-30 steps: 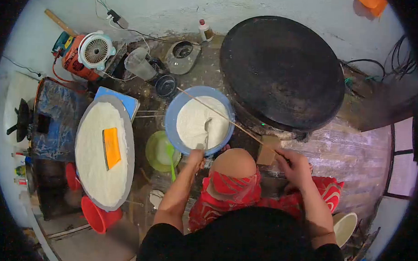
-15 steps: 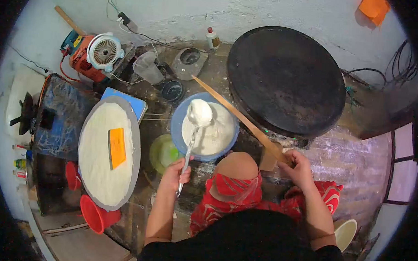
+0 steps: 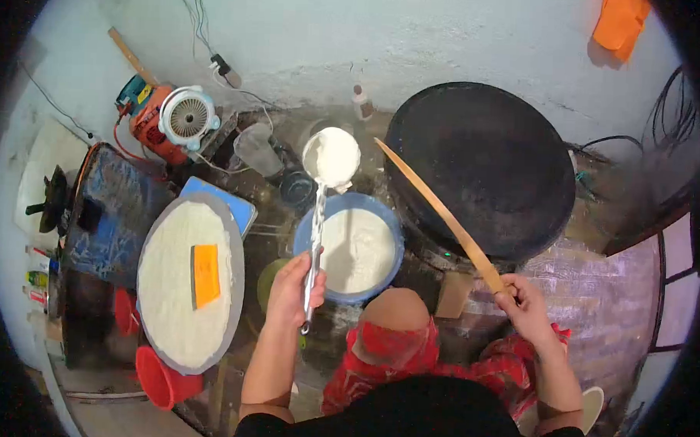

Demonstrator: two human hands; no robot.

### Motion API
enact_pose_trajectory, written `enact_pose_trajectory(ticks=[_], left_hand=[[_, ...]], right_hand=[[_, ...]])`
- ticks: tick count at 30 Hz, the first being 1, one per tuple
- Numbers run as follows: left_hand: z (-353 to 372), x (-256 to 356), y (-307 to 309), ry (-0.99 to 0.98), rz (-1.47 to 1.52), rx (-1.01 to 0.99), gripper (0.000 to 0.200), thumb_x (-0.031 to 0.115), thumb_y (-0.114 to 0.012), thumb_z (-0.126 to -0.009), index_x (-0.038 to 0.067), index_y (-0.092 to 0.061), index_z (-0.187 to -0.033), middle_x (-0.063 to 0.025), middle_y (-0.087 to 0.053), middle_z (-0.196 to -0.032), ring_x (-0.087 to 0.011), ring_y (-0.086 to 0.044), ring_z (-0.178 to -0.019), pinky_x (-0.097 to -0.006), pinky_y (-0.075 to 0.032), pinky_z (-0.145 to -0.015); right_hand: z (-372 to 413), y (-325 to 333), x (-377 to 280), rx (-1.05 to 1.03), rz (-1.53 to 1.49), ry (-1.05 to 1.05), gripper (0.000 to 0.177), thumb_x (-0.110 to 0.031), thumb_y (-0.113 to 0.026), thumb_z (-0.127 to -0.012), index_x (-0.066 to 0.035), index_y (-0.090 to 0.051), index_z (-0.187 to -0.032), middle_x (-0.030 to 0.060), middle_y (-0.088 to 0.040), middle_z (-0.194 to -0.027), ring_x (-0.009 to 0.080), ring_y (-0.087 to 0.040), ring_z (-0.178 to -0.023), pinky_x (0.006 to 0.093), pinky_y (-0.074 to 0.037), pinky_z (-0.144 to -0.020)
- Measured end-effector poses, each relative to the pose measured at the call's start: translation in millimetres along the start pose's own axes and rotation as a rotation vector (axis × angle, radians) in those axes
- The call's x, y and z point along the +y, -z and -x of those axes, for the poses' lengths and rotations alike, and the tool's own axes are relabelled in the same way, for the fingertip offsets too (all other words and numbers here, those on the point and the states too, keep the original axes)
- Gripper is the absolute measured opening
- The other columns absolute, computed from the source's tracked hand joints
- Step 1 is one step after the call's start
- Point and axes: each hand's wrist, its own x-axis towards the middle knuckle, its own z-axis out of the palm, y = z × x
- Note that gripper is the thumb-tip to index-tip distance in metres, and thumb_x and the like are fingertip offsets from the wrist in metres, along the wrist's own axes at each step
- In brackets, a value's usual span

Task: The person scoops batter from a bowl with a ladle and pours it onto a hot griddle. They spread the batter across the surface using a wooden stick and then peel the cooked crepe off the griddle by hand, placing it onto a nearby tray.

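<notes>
My left hand is closed around the handle of a metal ladle. White batter fills the ladle's bowl, which is raised above the far edge of a blue basin. More batter lies in that basin. In my right hand is one end of a long, flat wooden spreader, its tip pointing up and left. The spreader crosses in front of a round black griddle, whose surface is bare and dark.
To the left, an oval grey board carries a pale thin sheet and an orange scraper. Below it stands a red bucket. A small fan, a clear jug and a bottle stand near the wall.
My left hand has lifted the batter-filled ladle up and away from over the basin. My right hand has shifted the spreader to the right, toward the griddle. The camera view has tilted up.
</notes>
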Motion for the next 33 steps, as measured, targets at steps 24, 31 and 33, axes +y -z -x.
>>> enact_pose_trajectory(ticks=[24,31,33], left_hand=[[-193.6,-76.7,-145.0,-0.033,0.047,0.047,0.018,0.008,-0.039,-0.085,0.007,-0.046,-0.102,-0.001,-0.043,-0.059,-0.01,-0.04,-0.044,-0.0232,-0.032,-0.036],[-177.9,-87.0,-137.4,-0.218,-0.131,0.143,0.033,0.006,-0.043,-0.085,0.004,-0.044,-0.118,0.002,-0.042,-0.059,-0.0054,-0.038,-0.046,-0.0197,-0.032,-0.037],[-179.2,-89.4,-139.7,-0.231,-0.124,0.139,0.032,0.006,-0.044,-0.084,0.004,-0.045,-0.117,0.0025,-0.041,-0.058,-0.005,-0.037,-0.045,-0.0194,-0.031,-0.037]], right_hand=[[-148.0,19.2,6.2,0.154,0.764,0.359,0.04,-0.008,-0.053,-0.071,-0.015,-0.051,-0.111,0.0117,-0.055,-0.077,0.0307,-0.056,-0.071,0.0388,-0.046,-0.061],[-160.5,23.7,27.7,0.147,0.621,0.284,0.036,-0.01,-0.054,-0.071,-0.014,-0.055,-0.107,0.0131,-0.059,-0.089,0.0304,-0.057,-0.077,0.0375,-0.047,-0.067],[-161.0,25.1,32.0,0.138,0.624,0.279,0.035,-0.01,-0.054,-0.071,-0.014,-0.056,-0.106,0.0131,-0.059,-0.09,0.03,-0.057,-0.078,0.037,-0.047,-0.068]])
